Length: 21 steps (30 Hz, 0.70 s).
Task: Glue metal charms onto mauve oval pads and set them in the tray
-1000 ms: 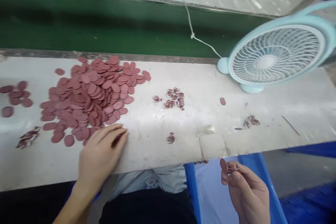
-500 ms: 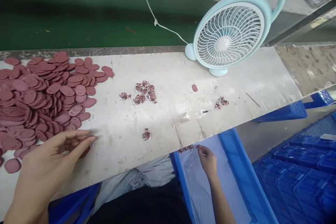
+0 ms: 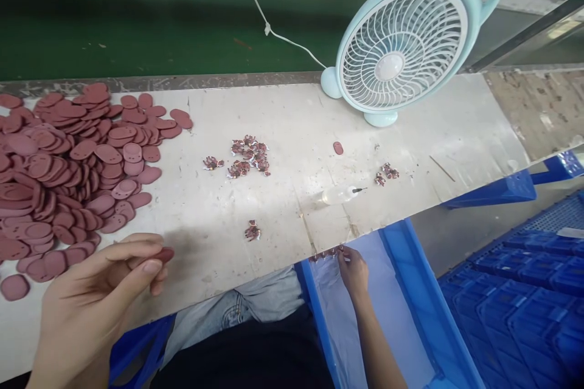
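Observation:
My left hand (image 3: 104, 298) pinches a reddish oval disc (image 3: 166, 254) between thumb and fingers, above the near edge of the white worktop (image 3: 205, 255). Beside it lies a big heap of similar discs (image 3: 68, 164). My right hand (image 3: 353, 267) is closed at the far end of a blue tray lined with a pale sheet (image 3: 383, 316), by a row of small dark brown pieces (image 3: 325, 254); what its fingertips hold is too small to make out. Small brown and white figures lie in a cluster (image 3: 250, 156), with one (image 3: 252, 231) nearer me.
A light blue fan (image 3: 401, 55) stands at the back, its white cord running off behind. A clear bottle with a dark needle tip (image 3: 337, 196), a lone disc (image 3: 338, 148) and a thin stick (image 3: 441, 168) lie on the worktop. Blue crates (image 3: 524, 285) are at the right.
My left hand has turned and moved slightly right, and the disc in its fingertips now shows clearly. My right hand has shifted a little left and up along the tray end. The view has shifted slightly.

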### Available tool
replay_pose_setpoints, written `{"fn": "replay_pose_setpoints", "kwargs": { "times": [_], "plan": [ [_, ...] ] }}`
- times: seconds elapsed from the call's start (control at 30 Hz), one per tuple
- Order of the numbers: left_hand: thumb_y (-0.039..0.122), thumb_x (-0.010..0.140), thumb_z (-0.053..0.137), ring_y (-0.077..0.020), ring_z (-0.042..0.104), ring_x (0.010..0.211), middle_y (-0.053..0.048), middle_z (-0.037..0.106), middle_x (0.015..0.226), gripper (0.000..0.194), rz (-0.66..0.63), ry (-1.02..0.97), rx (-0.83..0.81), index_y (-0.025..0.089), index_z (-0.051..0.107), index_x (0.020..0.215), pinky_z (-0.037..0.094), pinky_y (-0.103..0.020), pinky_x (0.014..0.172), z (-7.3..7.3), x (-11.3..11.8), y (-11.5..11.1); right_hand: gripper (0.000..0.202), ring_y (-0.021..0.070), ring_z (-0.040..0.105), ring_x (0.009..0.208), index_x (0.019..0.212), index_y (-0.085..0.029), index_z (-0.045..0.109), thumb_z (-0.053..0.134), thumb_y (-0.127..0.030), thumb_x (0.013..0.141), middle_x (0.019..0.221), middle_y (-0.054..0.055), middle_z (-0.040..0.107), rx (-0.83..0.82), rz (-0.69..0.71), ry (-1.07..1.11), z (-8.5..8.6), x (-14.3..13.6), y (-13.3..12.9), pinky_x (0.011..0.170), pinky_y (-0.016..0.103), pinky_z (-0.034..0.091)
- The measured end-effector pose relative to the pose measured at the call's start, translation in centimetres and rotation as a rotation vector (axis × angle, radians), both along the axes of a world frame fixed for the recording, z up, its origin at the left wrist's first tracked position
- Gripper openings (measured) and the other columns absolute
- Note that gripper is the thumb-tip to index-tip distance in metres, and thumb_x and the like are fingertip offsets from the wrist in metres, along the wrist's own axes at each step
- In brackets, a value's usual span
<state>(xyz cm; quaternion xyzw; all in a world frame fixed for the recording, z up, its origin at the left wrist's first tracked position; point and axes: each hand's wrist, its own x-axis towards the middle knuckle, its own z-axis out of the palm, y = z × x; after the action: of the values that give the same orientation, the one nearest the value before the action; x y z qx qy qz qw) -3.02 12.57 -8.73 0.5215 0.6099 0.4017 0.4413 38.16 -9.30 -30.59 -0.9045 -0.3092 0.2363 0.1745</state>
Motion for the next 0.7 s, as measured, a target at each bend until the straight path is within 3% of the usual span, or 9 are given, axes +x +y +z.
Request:
{"fn": "replay_pose_setpoints", "kwargs": {
  "times": [0.1, 0.2, 0.33, 0.43, 0.5, 0.57, 0.63, 0.7],
  "plan": [
    [0.037, 0.070, 0.086, -0.0263, 0.071, 0.073, -0.008, 0.080, 0.106, 0.027, 0.029, -0.258, -0.202, 0.028, 0.083, 0.095, 0.058, -0.032, 0.048, 0.5, -0.4, -0.1, 0.026, 0.0192, 0.068, 0.092, 0.108, -0.015, 0.068, 0.066, -0.038, 0.096, 0.106, 0.005, 0.070, 0.040, -0.062, 0.022, 1.1, -0.4, 0.8, 0.087, 0.042, 0.056],
    [0.046, 0.065, 0.088, -0.0299, 0.073, 0.075, -0.011, 0.077, 0.121, 0.039, 0.027, -0.289, -0.338, 0.031, 0.084, 0.100, 0.060, -0.032, 0.047, 0.8, -1.1, -0.4, 0.029, 0.0191, 0.067, 0.082, 0.098, -0.015, 0.069, 0.069, -0.043, 0.092, 0.088, 0.004, 0.070, 0.136, -0.201, 0.016, 3.9, -0.7, 1.6, 0.080, 0.039, 0.056],
    [0.044, 0.063, 0.091, -0.0224, 0.069, 0.061, -0.009, 0.082, 0.106, 0.029, 0.055, -0.413, -0.456, 0.036, 0.084, 0.091, 0.054, -0.029, 0.043, 1.2, -0.4, -1.9, 0.036, 0.0182, 0.060, 0.063, 0.094, -0.018, 0.064, 0.066, -0.053, 0.089, 0.071, 0.003, 0.064, 0.403, -0.408, 0.031, 10.5, -2.0, 3.3, 0.059, 0.031, 0.049],
    [0.046, 0.062, 0.092, -0.0178, 0.065, 0.055, -0.010, 0.082, 0.095, 0.029, 0.028, -0.566, -0.557, 0.032, 0.084, 0.086, 0.054, -0.028, 0.044, 1.4, 1.6, -3.2, 0.036, 0.0123, 0.049, 0.053, 0.086, -0.023, 0.057, 0.053, -0.058, 0.094, 0.062, -0.005, 0.048, 0.598, -0.424, 0.167, 16.1, -4.4, 5.5, 0.049, 0.025, 0.044],
    [0.042, 0.062, 0.092, -0.0210, 0.070, 0.061, -0.012, 0.082, 0.096, 0.032, -0.022, -0.674, -0.617, 0.026, 0.083, 0.088, 0.054, -0.025, 0.045, 1.4, 3.1, -3.8, 0.046, 0.0099, 0.040, 0.045, 0.084, -0.023, 0.060, 0.044, -0.064, 0.096, 0.057, -0.006, 0.038, 0.662, -0.383, 0.529, 19.0, -6.4, 7.6, 0.038, 0.020, 0.036],
    [0.035, 0.067, 0.090, -0.0251, 0.075, 0.075, -0.013, 0.082, 0.101, 0.030, -0.066, -0.784, -0.676, 0.022, 0.082, 0.094, 0.055, -0.022, 0.048, 1.0, 4.5, -4.2, 0.062, 0.0077, 0.033, 0.041, 0.096, -0.019, 0.069, 0.038, -0.072, 0.094, 0.059, -0.006, 0.039, 0.686, -0.338, 1.104, 20.4, -8.1, 10.1, 0.027, 0.016, 0.024],
    [0.029, 0.074, 0.086, -0.0266, 0.077, 0.086, -0.013, 0.081, 0.107, 0.026, -0.103, -0.890, -0.728, 0.021, 0.081, 0.098, 0.056, -0.020, 0.053, 0.5, 5.5, -4.6, 0.072, 0.0055, 0.038, 0.044, 0.119, -0.016, 0.068, 0.037, -0.076, 0.093, 0.069, -0.003, 0.051, 0.736, -0.288, 1.628, 20.6, -9.1, 12.9, 0.023, 0.011, 0.021],
    [0.026, 0.079, 0.082, -0.0262, 0.077, 0.094, -0.013, 0.080, 0.112, 0.024, -0.139, -0.982, -0.768, 0.020, 0.081, 0.102, 0.058, -0.019, 0.059, -0.1, 6.1, -4.8, 0.066, 0.0031, 0.050, 0.053, 0.132, -0.015, 0.061, 0.044, -0.068, 0.096, 0.084, -0.001, 0.061, 0.852, -0.254, 1.918, 20.0, -9.3, 15.5, 0.029, 0.005, 0.033]
  ]
}}
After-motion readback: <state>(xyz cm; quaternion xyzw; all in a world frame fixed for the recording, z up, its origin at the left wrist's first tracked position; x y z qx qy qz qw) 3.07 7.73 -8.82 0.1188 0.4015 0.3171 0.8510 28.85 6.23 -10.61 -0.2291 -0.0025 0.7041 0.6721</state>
